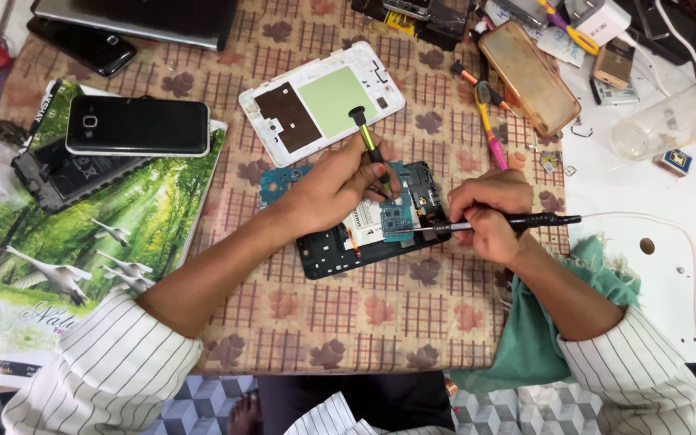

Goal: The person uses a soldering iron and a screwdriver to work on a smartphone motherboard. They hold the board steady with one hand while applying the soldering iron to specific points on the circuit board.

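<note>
The open phone (368,229) lies in the middle of the surface (348,314). The left hand (336,189) grips a green screwdriver (370,149). The right hand (489,213) grips a black soldering iron (509,223), its tip maybe touching the small board (396,217). Best to keep both hands steady and press lightly.

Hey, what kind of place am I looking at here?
Probably a phone repair bench: an opened phone lies under both hands, a detached white back cover sits beyond it, and the right hand holds a corded soldering iron.
</note>
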The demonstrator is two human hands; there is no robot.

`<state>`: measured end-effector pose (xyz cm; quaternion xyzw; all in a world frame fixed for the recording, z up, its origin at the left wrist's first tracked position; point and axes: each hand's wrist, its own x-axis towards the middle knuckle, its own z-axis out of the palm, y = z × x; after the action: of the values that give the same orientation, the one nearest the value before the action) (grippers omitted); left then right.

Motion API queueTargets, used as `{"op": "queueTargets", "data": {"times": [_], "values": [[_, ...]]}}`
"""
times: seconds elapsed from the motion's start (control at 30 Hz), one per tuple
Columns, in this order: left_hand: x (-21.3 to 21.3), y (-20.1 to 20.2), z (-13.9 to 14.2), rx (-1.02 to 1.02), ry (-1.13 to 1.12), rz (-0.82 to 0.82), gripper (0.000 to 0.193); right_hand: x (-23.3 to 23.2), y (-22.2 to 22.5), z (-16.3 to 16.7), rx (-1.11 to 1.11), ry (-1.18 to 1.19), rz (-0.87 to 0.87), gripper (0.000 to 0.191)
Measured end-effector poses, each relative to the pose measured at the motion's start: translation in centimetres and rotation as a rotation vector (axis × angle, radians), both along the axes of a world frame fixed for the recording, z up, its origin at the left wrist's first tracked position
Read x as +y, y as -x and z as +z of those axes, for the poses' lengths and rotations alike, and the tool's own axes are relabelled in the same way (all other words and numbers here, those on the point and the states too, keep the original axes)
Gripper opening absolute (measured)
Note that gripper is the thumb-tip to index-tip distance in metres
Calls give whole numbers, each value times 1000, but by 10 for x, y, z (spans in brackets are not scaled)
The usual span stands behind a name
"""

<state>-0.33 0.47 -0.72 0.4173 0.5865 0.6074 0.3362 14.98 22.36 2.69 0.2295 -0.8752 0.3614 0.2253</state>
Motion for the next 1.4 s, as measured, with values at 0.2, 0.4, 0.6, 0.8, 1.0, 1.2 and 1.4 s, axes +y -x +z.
{"op": "queueTargets", "data": {"times": [0.2,0.4,0.6,0.8,1.0,1.2,1.4], "values": [[1,0,1,3,-6,-19,17,-2,-1,1,-47,63,-22,8],[0,-2,6,-14,16,-4,17,-2,0,2,-19,47,-1,5],[-2,-3,10,20,18,0,15,-5,1,2,-38,99,10,2],[-2,-2,9,18,38,0,15,-5,0,0,-36,92,-10,3],[-2,-2,8,13,36,-3,15,-5,0,-1,-47,122,-35,2],[-2,-3,8,21,20,3,15,-4,2,0,13,45,22,10],[-2,-2,10,25,40,-3,14,-6,2,-1,-3,81,3,4]]}}
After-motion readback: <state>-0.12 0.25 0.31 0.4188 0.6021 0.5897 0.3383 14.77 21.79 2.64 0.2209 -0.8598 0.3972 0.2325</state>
